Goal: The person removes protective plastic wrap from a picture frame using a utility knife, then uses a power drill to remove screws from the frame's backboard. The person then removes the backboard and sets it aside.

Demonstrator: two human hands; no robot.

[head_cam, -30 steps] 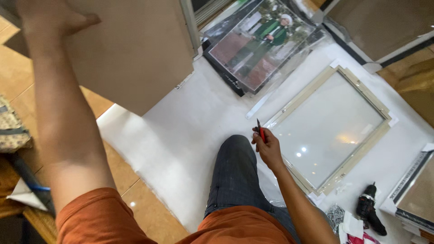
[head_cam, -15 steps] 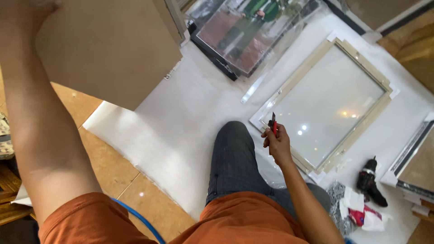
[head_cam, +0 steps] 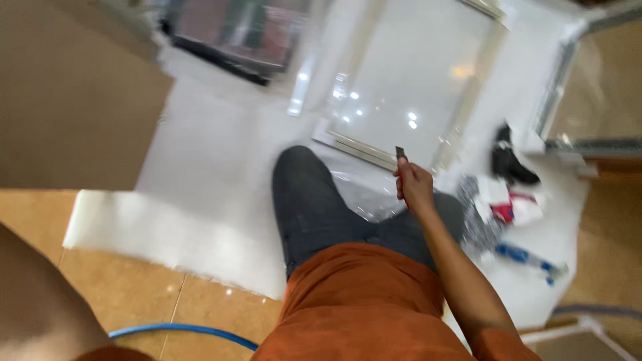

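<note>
While the right hand (head_cam: 416, 187) has its fingers clenched round a small blade (head_cam: 400, 153), ready at the glass frame (head_cam: 414, 80) at twelve o'clock, the left hand is out of view.

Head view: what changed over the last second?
The brown board swung further left, and the left hand on it left the frame; only the forearm shows. Right hand still grips the small cutter near the light frame.

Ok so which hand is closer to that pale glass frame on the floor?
The right. The right hand, gripping a small cutter, is just at the near edge of the glass frame. The left hand is out of view; only its forearm shows far left.
</note>
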